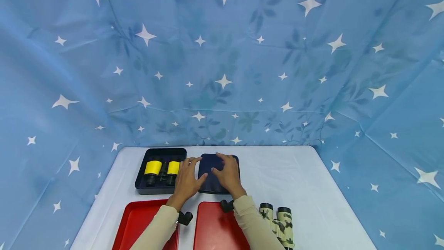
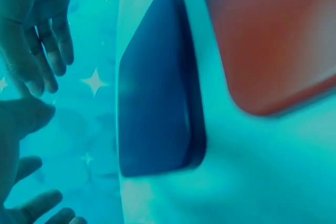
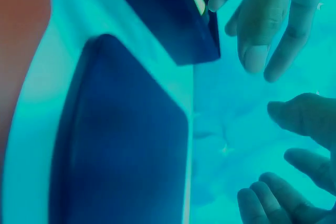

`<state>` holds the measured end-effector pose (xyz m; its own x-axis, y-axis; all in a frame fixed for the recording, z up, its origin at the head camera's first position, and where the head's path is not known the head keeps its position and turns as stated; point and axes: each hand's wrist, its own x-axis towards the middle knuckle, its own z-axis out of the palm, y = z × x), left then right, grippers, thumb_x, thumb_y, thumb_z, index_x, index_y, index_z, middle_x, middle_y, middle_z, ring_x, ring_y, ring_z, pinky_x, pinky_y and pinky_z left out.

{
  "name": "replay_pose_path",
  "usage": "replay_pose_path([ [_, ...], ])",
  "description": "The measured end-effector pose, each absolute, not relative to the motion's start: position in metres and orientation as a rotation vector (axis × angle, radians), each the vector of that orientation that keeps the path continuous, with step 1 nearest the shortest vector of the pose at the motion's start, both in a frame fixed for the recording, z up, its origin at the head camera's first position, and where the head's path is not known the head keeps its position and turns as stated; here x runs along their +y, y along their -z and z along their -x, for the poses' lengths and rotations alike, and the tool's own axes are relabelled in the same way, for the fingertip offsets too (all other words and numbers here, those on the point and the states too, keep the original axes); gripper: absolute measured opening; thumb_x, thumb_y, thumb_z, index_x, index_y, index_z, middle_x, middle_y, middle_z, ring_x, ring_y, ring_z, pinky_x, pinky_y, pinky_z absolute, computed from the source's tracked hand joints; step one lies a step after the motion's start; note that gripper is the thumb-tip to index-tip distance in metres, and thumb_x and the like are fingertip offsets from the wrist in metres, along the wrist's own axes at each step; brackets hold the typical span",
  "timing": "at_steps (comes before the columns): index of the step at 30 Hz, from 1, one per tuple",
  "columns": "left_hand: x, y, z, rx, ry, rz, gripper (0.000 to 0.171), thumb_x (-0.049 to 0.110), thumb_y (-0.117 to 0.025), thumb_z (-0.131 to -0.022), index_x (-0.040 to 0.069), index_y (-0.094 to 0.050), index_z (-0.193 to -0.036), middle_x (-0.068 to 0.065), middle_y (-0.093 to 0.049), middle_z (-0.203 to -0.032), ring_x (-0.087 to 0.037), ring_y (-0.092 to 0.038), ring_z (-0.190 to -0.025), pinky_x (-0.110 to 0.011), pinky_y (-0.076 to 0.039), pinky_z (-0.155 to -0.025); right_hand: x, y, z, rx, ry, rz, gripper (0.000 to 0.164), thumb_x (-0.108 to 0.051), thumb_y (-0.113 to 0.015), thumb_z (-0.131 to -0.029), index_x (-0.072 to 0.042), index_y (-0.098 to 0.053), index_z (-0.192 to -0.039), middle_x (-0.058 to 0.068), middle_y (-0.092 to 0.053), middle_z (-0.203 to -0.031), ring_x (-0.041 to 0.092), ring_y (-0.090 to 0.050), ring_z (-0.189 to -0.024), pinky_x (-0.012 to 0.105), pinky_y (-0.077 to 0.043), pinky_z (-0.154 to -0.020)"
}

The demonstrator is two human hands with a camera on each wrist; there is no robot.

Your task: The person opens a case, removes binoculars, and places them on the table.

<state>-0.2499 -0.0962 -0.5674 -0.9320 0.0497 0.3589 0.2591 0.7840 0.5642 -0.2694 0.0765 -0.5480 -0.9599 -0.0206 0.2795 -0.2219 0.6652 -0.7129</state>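
A dark blue box [image 1: 209, 174] with a flat top lies at the back middle of the table. My left hand [image 1: 187, 178] hovers near its left edge, fingers spread and holding nothing. Over its right part is my right hand [image 1: 228, 174], thumb apart from the fingers, also with nothing in it. Both wrist views show a gap between the hands and the box [image 2: 155, 87]. Left of it, a black open tray [image 1: 140, 182] holds black binoculars with yellow bands [image 1: 153, 167], partly covered by my left hand.
In front are an open red tray [image 1: 137, 215] and a flat-topped red box [image 1: 216, 227], partly under my forearms. Camouflage binoculars [image 1: 285, 223] lie to the right, beside my right sleeve. A star-patterned blue curtain [image 1: 222, 61] encloses the white table [image 1: 312, 188].
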Motion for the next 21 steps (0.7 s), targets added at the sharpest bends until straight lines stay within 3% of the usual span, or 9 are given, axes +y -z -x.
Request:
replay_pose_path([
  [13, -0.151, 0.552, 0.253, -2.684, 0.900, 0.262, 0.061, 0.037, -0.077, -0.085, 0.022, -0.056, -0.141, -0.011, -0.052, -0.142, -0.031, -0.049, -0.118, -0.054, -0.046, -0.100, 0.035, 0.534, 0.274, -2.635, -1.211, -0.417, 0.056, -0.032, -0.075, -0.089, -0.016, -0.058, -0.140, 0.014, -0.062, -0.127, 0.028, -0.067, -0.107, 0.042, -0.057, -0.088],
  [17, -0.168, 0.548, 0.254, -2.724, 0.876, 0.250, 0.062, 0.035, -0.078, -0.086, 0.024, -0.055, -0.142, -0.012, -0.050, -0.144, -0.033, -0.048, -0.121, -0.058, -0.043, -0.103, 0.023, 0.529, 0.273, -2.651, -1.198, -0.457, 0.057, -0.036, -0.073, -0.090, -0.019, -0.056, -0.142, 0.010, -0.062, -0.128, 0.022, -0.065, -0.102, 0.037, -0.056, -0.086],
  [21, -0.184, 0.544, 0.255, -2.719, 0.876, 0.253, 0.061, 0.031, -0.078, -0.086, 0.023, -0.055, -0.142, -0.015, -0.049, -0.144, -0.036, -0.048, -0.123, -0.061, -0.040, -0.104, 0.014, 0.527, 0.273, -2.657, -1.212, -0.500, 0.059, -0.035, -0.074, -0.090, -0.019, -0.055, -0.143, 0.010, -0.062, -0.129, 0.024, -0.063, -0.101, 0.036, -0.055, -0.083],
])
